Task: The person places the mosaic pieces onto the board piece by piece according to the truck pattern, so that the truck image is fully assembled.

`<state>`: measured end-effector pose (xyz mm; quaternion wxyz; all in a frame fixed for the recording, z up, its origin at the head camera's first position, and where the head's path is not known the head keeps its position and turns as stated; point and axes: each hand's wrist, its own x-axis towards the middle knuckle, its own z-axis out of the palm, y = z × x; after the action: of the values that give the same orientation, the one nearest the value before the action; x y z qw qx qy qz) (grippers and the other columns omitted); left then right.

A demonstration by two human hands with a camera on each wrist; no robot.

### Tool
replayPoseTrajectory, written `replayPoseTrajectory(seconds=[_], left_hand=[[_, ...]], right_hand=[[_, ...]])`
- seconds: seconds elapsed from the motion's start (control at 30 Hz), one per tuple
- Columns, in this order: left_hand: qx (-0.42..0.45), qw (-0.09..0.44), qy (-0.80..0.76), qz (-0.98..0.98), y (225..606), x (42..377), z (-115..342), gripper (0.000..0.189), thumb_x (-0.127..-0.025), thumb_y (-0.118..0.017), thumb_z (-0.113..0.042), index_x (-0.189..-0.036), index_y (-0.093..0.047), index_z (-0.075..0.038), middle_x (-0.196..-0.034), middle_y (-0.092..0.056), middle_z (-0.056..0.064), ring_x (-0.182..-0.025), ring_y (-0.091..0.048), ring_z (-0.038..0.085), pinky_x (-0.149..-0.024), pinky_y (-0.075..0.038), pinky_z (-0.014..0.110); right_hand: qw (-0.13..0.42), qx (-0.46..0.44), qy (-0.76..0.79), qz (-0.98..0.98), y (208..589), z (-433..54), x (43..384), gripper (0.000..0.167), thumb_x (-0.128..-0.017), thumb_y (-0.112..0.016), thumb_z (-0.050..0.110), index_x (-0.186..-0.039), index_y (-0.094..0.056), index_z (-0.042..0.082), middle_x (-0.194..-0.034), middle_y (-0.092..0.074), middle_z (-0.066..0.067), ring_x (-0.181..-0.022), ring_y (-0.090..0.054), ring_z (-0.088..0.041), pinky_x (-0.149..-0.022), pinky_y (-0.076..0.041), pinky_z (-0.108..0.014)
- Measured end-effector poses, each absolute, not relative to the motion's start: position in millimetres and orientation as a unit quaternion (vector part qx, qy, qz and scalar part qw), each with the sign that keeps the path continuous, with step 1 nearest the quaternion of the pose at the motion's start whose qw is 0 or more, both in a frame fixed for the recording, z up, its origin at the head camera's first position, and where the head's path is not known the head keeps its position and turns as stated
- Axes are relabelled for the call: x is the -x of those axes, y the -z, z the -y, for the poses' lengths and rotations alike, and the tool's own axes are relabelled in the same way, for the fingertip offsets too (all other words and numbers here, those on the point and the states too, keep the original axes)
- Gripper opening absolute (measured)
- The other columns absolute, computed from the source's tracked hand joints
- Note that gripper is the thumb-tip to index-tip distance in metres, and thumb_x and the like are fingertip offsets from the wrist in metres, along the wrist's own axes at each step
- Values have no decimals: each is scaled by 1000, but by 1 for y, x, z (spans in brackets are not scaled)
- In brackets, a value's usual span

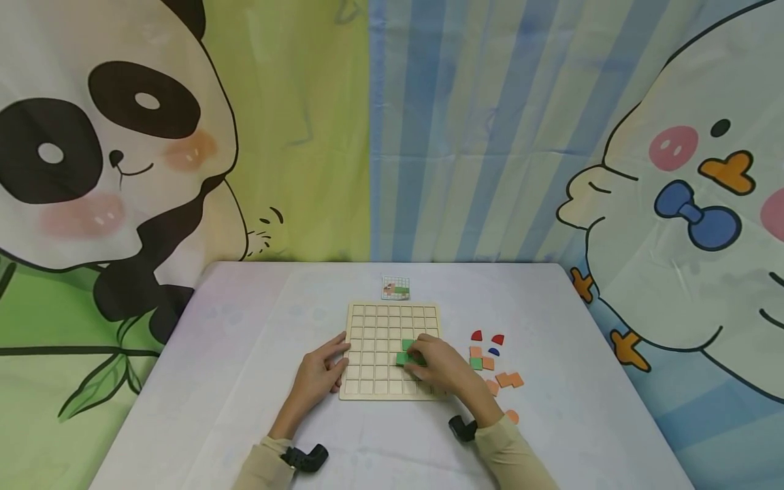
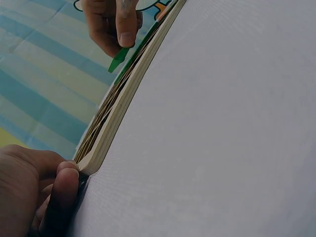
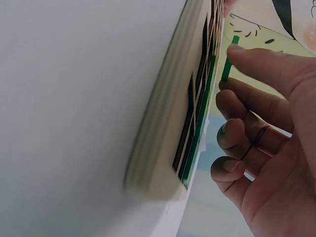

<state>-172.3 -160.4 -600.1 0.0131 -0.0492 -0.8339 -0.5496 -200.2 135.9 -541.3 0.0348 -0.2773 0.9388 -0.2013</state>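
Note:
A pale wooden board (image 1: 370, 385) with a square grid lies on the table. At its left edge, my left hand (image 1: 316, 371) grips the rim; in the left wrist view its thumb and finger pinch the board's corner. Over the right half of the grid, my right hand (image 1: 437, 364) pinches a small green square tile (image 3: 228, 64) between thumb and forefinger, tilted on edge just above the board. Another green tile (image 1: 407, 344) sits in the grid beside the fingers. More green shows along the board in the right wrist view, partly hidden by my right hand in the head view.
A small pattern card (image 1: 395, 288) lies behind the board. Loose pieces lie to the right: a red quarter-circle (image 1: 476, 335), a blue half-circle (image 1: 493, 352), a green square (image 1: 476, 364), several orange pieces (image 1: 503, 380). A printed curtain (image 1: 465, 136) hangs behind the table.

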Motion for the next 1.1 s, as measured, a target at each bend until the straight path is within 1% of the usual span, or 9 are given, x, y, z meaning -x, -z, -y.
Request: replayPoseTrajectory(seconds=[0.33,0.8,1.1], left_hand=[[47,15,549,835,601,172,160,40,-99,-72,-5,-139,-70,-9,-160,-56,3,-47,-60,12,-42,-54,28],[50,11,549,834,600,173,160,40,-100,-72,-5,-139,-70,-8,-160,-56,3,-48,-60,11,-43,-55,27],[48,20,547,836,603,173,160,40,-99,-72,-4,-138,-71,-8,-160,-57,4,-47,-60,12,-42,-54,27]], right_hand=[[33,276,186,-942,542,-125,205,26,-96,-81,31,-112,-78,12,-93,-64,6,-78,-50,-6,-70,-48,-23],[43,283,179,-941,541,-119,209,25,-96,-80,30,-112,-78,12,-98,-67,3,-79,-54,-5,-72,-53,-24],[50,280,176,-942,543,-118,210,25,-96,-79,30,-113,-78,12,-100,-67,3,-80,-54,-6,-72,-53,-24]])
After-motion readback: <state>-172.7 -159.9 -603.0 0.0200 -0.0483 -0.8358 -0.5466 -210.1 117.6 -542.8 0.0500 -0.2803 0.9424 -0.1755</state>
